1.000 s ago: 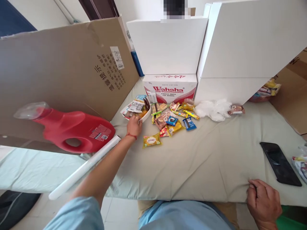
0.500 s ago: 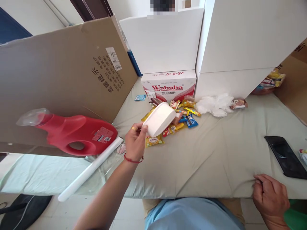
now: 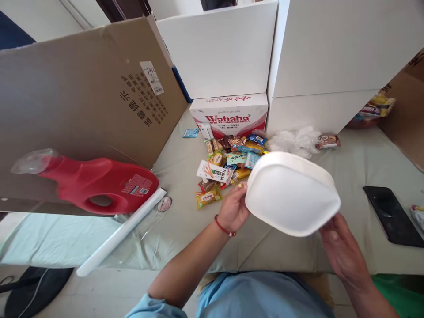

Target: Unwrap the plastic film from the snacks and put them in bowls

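A white squarish plastic bowl [image 3: 291,198] is held tilted above the cloth, between my two hands. My left hand [image 3: 235,205] grips its left edge, thumb on the near side. At the lower right corner, my right hand [image 3: 342,247] holds it with fingers partly hidden behind. Left of the bowl, a pile of wrapped snacks lies on the cloth. It includes a white packet with sticks pictured [image 3: 215,171], a yellow packet [image 3: 208,197] and a pale green packet [image 3: 236,158]. The bowl hides the pile's right edge.
A Wahaha carton [image 3: 232,117] stands behind the pile. Crumpled clear plastic [image 3: 294,140] and a brown packet [image 3: 327,141] lie to its right. A red jug [image 3: 109,181] and white tube [image 3: 122,232] are left; a black phone [image 3: 391,216] is right. Cardboard [image 3: 82,101] walls the left side.
The bowl has moved right and nearer, away from over the pile. My right hand has risen from the table edge and taken hold of it. More snack packets now show in the pile.
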